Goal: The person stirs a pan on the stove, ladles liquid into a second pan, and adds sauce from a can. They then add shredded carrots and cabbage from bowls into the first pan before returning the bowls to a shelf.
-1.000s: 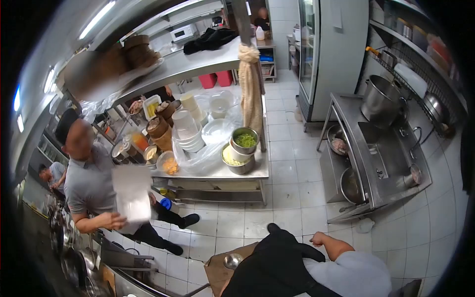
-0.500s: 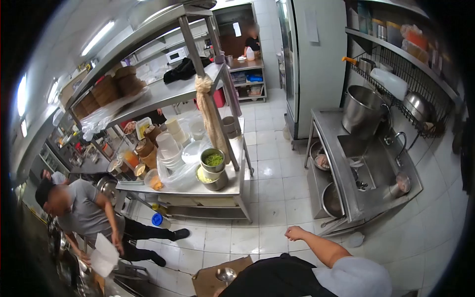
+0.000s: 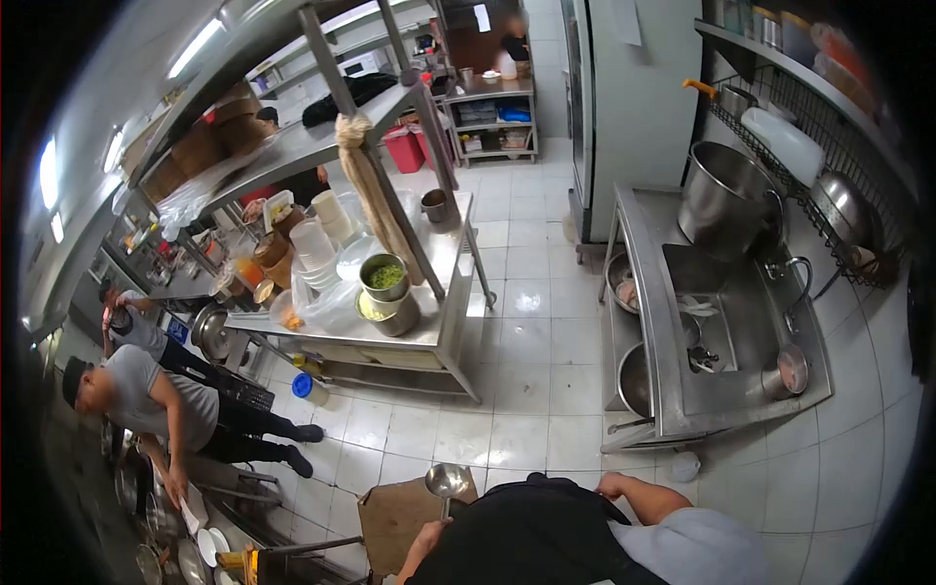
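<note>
At the bottom of the view, my left hand (image 3: pixel 427 535) is closed around the handle of a metal ladle (image 3: pixel 448 479). The ladle's round bowl points away from me, over a brown cardboard sheet (image 3: pixel 390 522) on the floor. Part of the handle is hidden by my hand and the dark apron (image 3: pixel 517 531). Beside my right hip, my right hand (image 3: pixel 614 486) is curled shut, and I see nothing in it. The nearest thing ahead of it is the steel sink table (image 3: pixel 673 390).
A steel worktable (image 3: pixel 439 322) carries stacked metal pots (image 3: pixel 388 297) with chopped green food and plastic tubs. A large stockpot (image 3: pixel 723 205) stands by the sink. At lower left, a co-worker (image 3: pixel 166 400) leans over pans. A blue-lidded bucket (image 3: pixel 304 387) sits on the tiled floor.
My left hand has come into fuller view with the ladle, now farther forward. My right hand has drawn back toward my body. The co-worker's white sheet has moved down to the pans.
</note>
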### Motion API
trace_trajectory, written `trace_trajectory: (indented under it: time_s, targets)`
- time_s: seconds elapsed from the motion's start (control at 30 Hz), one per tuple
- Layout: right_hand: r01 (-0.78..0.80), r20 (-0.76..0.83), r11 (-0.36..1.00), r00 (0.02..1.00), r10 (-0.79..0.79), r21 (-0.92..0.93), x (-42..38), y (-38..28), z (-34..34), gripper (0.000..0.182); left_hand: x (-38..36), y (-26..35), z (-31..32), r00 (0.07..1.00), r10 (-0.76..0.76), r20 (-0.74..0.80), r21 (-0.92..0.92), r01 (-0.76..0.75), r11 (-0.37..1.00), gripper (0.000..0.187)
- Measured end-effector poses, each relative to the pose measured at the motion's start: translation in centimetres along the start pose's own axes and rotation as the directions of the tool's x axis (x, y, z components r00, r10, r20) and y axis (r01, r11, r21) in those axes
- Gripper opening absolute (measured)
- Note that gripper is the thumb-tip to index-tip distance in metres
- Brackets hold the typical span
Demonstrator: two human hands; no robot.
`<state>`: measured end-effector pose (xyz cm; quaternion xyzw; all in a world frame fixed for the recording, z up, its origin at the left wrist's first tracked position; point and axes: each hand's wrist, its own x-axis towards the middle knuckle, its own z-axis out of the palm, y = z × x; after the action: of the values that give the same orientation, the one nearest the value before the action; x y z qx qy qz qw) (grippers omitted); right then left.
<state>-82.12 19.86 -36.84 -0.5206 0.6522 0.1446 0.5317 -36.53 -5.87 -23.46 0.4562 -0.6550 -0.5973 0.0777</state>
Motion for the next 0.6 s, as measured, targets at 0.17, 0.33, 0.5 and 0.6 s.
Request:
trace_trajectory:
  time_s: [0.17, 0.33, 0.5, 0.6]
  targets:
    - [0.180, -0.245, 0.984, 0.954, -0.172, 0.008, 3.7, 0.8, -0.5, 0.029, -1.6, 5.9, 0.1, 0.939, -0.341, 0.049, 0.250, 0.319, 0.914, 0.031]
    - [-0.024, -0.134, 0.843, 0.984, 0.114, 0.537, 3.3, -3.2, -6.3, 0.029, -3.3, 5.4, 0.8, 0.984, 0.167, 0.056, -0.200, -0.153, 0.968, 0.025]
    - [0.049, -0.210, 0.708, 0.967, 0.141, 0.704, 3.4, -5.8, -9.5, 0.024, 0.1, 2.2, -1.1, 0.708, -0.706, 0.017, -0.335, 0.669, 0.663, 0.019]
    - [-0.004, -0.171, 0.796, 0.976, 0.134, 0.605, 2.9, -7.0, -10.6, 0.025, 0.7, -1.1, -1.8, 0.725, -0.689, -0.007, -0.551, 0.572, 0.608, 0.020]
